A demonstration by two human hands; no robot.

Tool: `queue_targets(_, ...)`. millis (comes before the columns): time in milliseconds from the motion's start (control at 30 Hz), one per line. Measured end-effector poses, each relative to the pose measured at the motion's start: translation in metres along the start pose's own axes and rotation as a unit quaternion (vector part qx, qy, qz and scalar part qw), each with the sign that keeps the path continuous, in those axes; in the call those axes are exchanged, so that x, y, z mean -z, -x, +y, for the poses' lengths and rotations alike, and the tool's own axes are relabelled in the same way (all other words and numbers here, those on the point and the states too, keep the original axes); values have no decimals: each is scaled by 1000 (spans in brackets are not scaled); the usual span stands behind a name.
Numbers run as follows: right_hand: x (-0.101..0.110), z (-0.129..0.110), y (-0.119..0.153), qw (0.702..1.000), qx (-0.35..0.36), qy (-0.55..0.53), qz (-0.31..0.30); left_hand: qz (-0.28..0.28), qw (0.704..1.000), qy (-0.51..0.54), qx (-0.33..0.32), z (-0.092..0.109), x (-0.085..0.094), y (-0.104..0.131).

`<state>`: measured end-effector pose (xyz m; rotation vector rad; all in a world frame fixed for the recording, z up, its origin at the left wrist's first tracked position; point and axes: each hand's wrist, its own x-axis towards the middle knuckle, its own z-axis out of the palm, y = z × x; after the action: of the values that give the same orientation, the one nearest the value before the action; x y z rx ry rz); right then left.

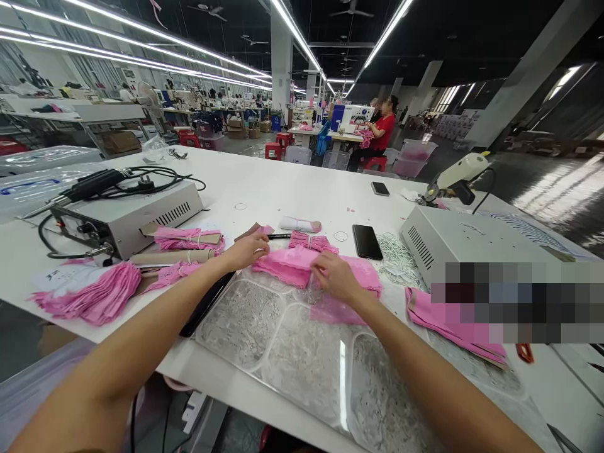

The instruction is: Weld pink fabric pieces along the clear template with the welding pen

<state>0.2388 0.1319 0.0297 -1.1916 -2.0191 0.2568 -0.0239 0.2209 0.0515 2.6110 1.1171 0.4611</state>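
Note:
Pink fabric pieces lie at the far edge of a clear plastic lid on the white table. My left hand has its fingers bent together at the left end of this fabric; whether anything is between them is too small to tell. My right hand pinches the fabric's near edge around its middle. More thin pink fabric spreads behind and below my right hand. Just beyond lie a tied pink bundle, a black pen and a white roll.
Tied pink bundles and a grey box with a cable stand left. On the right are a black phone, white strings, another grey box and folded pink fabric. A person sits at a far sewing machine.

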Motion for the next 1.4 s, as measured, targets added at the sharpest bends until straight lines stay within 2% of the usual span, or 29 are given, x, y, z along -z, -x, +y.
queue_targets(100, -18, -3, 8, 999, 16, 4, -37, -37, 999, -16, -7, -11, -6, 10)
queue_targets(200, -10, -2, 16, 999, 0, 2, -41, -47, 998, -23, -20, -5, -5, 12)
queue_targets(267, 11, 2, 25, 999, -33, 3, -25, -39, 998, -20, -37, 12, -7, 10)
queue_targets(333, 38, 8, 39, 997, -72, 4, -18, -34, 997, -9, -68, 38, -14, 9)
queue_targets(467, 82, 17, 81, 989, -124, 5, -76, -81, 985, 8, -153, 97, -48, 14)
queue_targets(567, 92, 21, 109, 982, -149, 21, -113, -104, 978, -4, -182, 124, -75, 17)
queue_targets(667, 89, 23, 124, 977, -164, 39, -129, -103, 979, -17, -177, 133, -88, 15)
queue_targets(767, 88, 18, 128, 974, -174, 31, -140, -112, 979, -13, -172, 136, -81, 14)
queue_targets(867, 92, 3, 130, 971, -172, -7, -165, -139, 974, 3, -178, 141, -61, 23)
queue_targets(967, 98, -16, 134, 962, -154, -46, -220, -183, 963, 23, -194, 145, -44, 39)
queue_targets(1067, 100, -27, 136, 949, -140, -76, -271, -216, 955, 31, -203, 145, -38, 55)
queue_targets(1200, 95, -22, 130, 953, -181, -80, -229, -193, 964, 16, -182, 140, -46, 65)
queue_targets(1333, 92, -13, 111, 965, -203, -20, -163, -163, 974, 0, -154, 138, -51, 55)
queue_targets(1400, 92, -17, 105, 966, -197, -10, -169, -164, 975, 4, -152, 140, -50, 49)
